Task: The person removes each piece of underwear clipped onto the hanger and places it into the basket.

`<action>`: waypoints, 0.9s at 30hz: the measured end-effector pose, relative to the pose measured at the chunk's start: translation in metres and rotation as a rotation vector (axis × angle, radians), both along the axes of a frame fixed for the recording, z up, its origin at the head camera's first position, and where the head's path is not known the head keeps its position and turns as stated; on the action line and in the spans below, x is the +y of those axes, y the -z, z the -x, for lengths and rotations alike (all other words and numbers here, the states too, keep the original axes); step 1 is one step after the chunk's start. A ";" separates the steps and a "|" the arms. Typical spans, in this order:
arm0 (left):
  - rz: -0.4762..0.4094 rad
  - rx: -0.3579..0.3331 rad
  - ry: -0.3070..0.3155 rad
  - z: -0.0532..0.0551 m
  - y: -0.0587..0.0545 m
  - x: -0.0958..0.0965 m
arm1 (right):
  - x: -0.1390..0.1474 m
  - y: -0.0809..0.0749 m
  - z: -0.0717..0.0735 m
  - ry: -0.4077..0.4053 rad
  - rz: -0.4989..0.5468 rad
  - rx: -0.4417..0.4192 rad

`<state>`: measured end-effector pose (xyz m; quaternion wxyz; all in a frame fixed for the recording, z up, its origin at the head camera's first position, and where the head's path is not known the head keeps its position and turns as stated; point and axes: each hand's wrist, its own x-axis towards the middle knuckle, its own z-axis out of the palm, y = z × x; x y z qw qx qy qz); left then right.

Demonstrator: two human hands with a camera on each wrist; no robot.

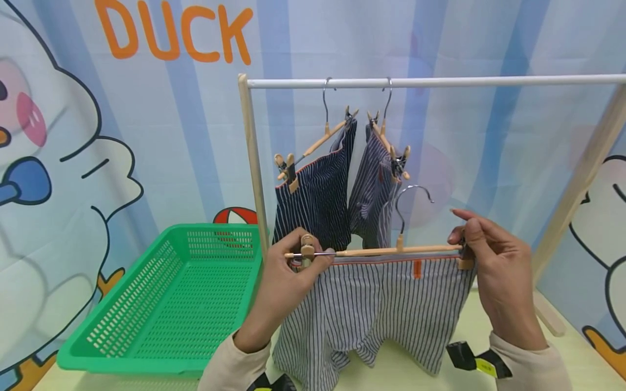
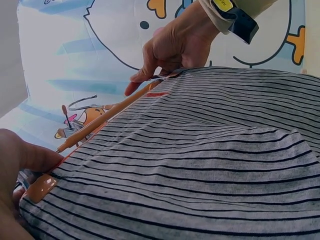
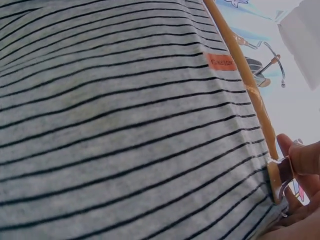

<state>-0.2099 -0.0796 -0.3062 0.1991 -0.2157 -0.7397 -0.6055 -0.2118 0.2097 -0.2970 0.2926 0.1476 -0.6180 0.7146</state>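
Grey boxer shorts with dark stripes (image 1: pixel 406 298) hang by their orange-edged waistband from a wooden clip hanger (image 1: pixel 371 252) held level before me. My left hand (image 1: pixel 293 274) grips the hanger's left end around the clip (image 2: pixel 41 188), its thumb over the metal rod and waistband. At the other end, my right hand (image 1: pixel 504 277) pinches the right clip (image 3: pixel 281 175) between thumb and fingers, with the waistband corner under that clip. The hanger's metal hook (image 1: pixel 413 187) points up, free of the rail. An orange tag (image 3: pixel 220 62) marks the waistband.
Behind the hanger, a white rail (image 1: pixel 459 81) on wooden posts carries dark striped shorts (image 1: pixel 323 190) and grey-purple striped shorts (image 1: pixel 376 187), each on a clip hanger. A green perforated basket (image 1: pixel 88 358) sits on the pale table at left. A printed duck curtain hangs behind.
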 end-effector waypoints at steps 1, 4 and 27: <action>0.006 0.004 -0.005 0.000 0.000 0.000 | 0.000 0.000 0.000 -0.011 -0.002 0.003; 0.018 0.012 -0.016 0.000 0.000 -0.001 | 0.002 0.000 -0.002 -0.059 0.006 0.022; 0.033 0.018 -0.023 0.000 -0.001 -0.001 | 0.003 -0.002 -0.004 -0.070 0.043 -0.017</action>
